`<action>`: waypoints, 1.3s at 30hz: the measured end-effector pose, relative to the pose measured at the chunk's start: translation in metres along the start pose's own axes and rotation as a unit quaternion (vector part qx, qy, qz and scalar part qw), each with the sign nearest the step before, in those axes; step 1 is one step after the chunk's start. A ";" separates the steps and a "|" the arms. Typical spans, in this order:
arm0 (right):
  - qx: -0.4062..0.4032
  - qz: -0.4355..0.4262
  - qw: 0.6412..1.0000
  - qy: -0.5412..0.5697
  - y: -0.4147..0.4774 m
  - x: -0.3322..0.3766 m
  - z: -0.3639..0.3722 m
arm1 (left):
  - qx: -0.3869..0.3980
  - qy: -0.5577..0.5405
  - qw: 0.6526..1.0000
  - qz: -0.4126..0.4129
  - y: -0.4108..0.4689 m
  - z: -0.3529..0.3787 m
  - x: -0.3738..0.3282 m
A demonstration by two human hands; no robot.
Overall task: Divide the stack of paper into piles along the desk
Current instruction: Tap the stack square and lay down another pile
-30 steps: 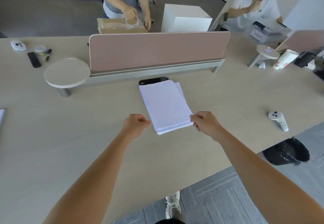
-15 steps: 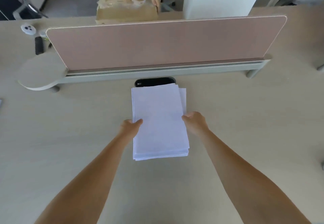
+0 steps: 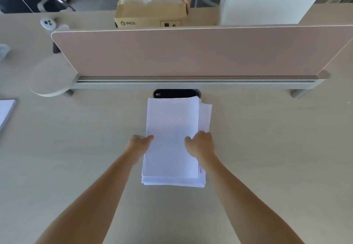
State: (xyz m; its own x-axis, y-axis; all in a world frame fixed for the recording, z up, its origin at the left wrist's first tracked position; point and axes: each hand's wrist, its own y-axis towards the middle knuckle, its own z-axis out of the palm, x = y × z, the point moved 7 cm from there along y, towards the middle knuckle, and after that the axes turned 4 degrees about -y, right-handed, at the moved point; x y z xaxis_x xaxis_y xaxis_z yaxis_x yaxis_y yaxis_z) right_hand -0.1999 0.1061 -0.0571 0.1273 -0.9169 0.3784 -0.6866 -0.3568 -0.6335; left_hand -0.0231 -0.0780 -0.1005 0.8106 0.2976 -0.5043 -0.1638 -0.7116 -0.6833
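The stack of paper [image 3: 172,138] lies mid-way along the desk [image 3: 267,138], its far edge over the black cable hatch [image 3: 176,93]; the left hand [image 3: 139,146] and right hand [image 3: 200,146] pinch its long edges, thumbs on top. Its lower sheets [image 3: 206,115] fan out rightward; a careless lift could drag them askew.

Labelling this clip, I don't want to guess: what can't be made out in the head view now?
Head view throughout.
Fingers of left hand and right hand: hidden under the hands' backs, grip on the paper stack unclear.
Black device: mostly covered by the stack.
Print on its top: too faint.
White sheet at left: cut off by the edge.
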 end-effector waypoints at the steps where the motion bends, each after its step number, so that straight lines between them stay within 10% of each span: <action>1: -0.004 -0.013 1.000 -0.024 -0.002 0.005 0.004 | 0.000 0.003 1.000 0.000 0.000 0.000 0.000; 16: -0.087 -0.093 0.967 -0.222 -0.029 0.035 0.023 | -0.003 0.019 1.000 -0.002 0.002 0.006 0.000; 22: -0.039 -0.128 0.991 -0.028 -0.027 0.038 0.020 | -0.004 0.013 1.000 -0.015 0.003 0.006 0.000; 27: -0.007 0.056 0.933 0.355 -0.004 0.017 0.010 | -0.002 0.004 1.000 -0.021 0.003 0.007 0.000; 39: 0.098 -0.002 0.929 0.357 -0.004 0.006 -0.001 | 0.028 -0.052 0.998 -0.016 0.001 -0.008 0.003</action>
State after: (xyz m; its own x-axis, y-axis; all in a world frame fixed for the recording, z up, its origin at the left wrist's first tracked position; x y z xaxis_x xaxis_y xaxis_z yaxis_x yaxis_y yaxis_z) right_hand -0.1967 0.1026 -0.0516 -0.4250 -0.5882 0.6880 -0.5346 -0.4503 -0.7152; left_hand -0.0160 -0.0829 -0.0981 0.7536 0.3864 -0.5317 -0.1725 -0.6643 -0.7273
